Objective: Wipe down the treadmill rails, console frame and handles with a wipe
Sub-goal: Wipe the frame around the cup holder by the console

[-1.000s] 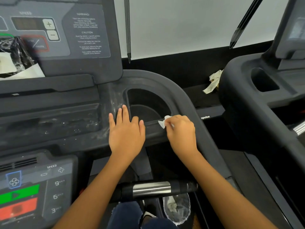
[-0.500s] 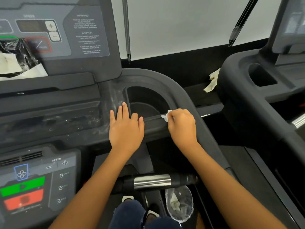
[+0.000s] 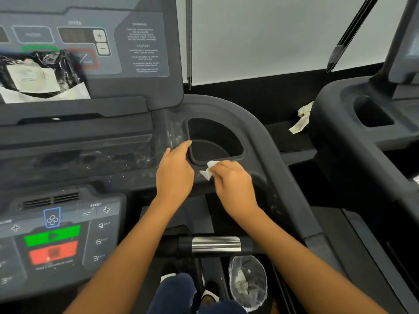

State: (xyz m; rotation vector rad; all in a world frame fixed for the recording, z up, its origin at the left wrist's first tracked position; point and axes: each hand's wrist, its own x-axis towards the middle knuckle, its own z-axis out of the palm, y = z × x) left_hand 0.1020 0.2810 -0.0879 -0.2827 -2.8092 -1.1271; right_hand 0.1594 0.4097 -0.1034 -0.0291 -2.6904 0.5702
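A small white wipe (image 3: 208,169) is pinched in my right hand (image 3: 231,180) and pressed on the dark grey console frame (image 3: 260,137), on the front rim of the cup holder (image 3: 213,141). My left hand (image 3: 174,173) lies just left of it with straight fingers, fingertips reaching the cup holder's left edge. The frame left of the cup holder shows whitish dusty smears. A black handle with a chrome band (image 3: 215,244) runs across below my forearms.
A control panel (image 3: 56,234) with green and red buttons sits at lower left. A black plastic packet (image 3: 38,73) leans on the upper display. A clear bag with used wipes (image 3: 248,282) hangs below. A crumpled wipe (image 3: 300,120) lies beside the neighbouring treadmill (image 3: 362,137).
My right hand has slid the wipe leftward along the cup holder's front rim, close to my left hand. My left hand has shifted a little forward, fingers now angled toward the cup holder.
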